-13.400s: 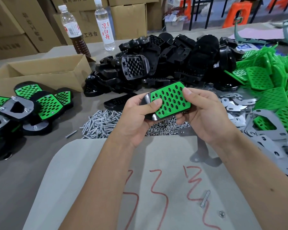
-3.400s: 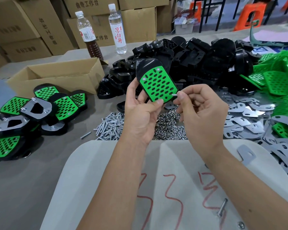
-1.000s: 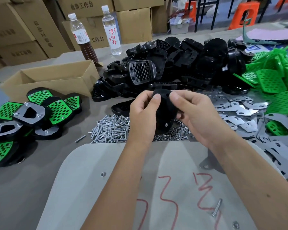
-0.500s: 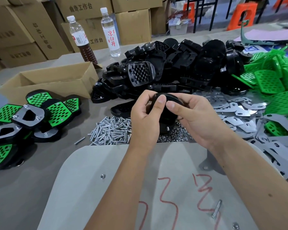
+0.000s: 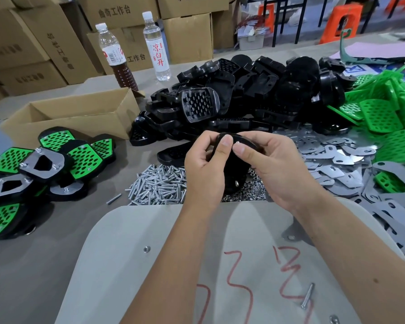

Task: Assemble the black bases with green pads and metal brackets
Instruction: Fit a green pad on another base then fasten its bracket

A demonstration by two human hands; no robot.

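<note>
Both hands up over the middle of the table (image 5: 45, 265), holding one black base (image 5: 234, 169) between them, dark underside toward the camera, green pad side not visible. Left hand (image 5: 204, 169) fingers curled round the base's left edge, thumb on top near the upper rim. Right hand (image 5: 274, 169) curled round the right edge, thumb tip pressing next to a small screw end (image 5: 238, 143) at the top; a second screw end (image 5: 236, 183) sticks out lower on the base. Base sits above the screw pile (image 5: 159, 185) and nut pile (image 5: 253, 189). Heap of loose black bases (image 5: 255, 90) behind the hands, green pads (image 5: 384, 108) far right, metal brackets (image 5: 337, 160) right of the hands. Finished assemblies (image 5: 47, 164) stacked at left, cardboard box (image 5: 75, 118) behind them, two bottles (image 5: 136, 50) at the back. Grey board (image 5: 150, 277) with red marks under the forearms, a loose screw (image 5: 307, 295) and nut (image 5: 146, 249) on it.
</note>
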